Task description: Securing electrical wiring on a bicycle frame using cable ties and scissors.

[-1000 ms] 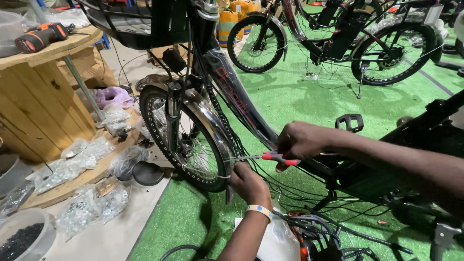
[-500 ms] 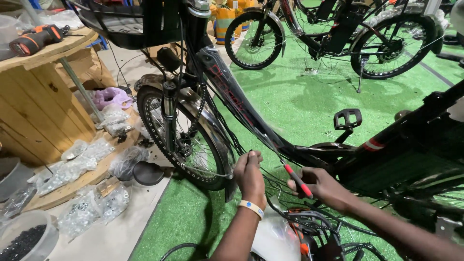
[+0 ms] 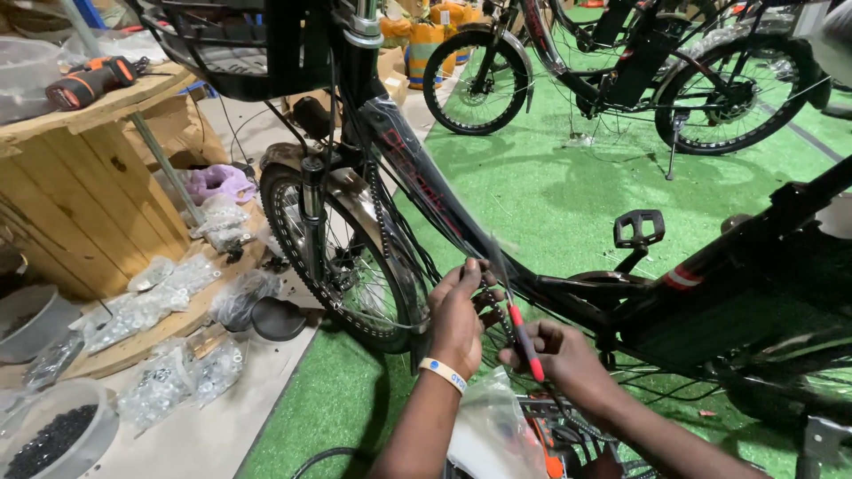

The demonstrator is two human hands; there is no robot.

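Two bare hands low against glossy black bicycle frame, beside spoked front wheel. Left hand pinching thin black cables. Right hand closed around slim red-handled tool.

— What covers the floor here?

— Green artificial turf over most of it, with a strip of pale bare floor along the left.

— And the furniture on that side?

— A large wooden cable spool serves as a table; an orange and black power drill lies on its top, and clear bags of small hardware crowd its lower rim (more bags sit on the pale floor). 1 grey bowl of dark small parts stands near the bottom left corner.

— Anything farther back?

— 1 parked bicycle on the turf, under even indoor light.
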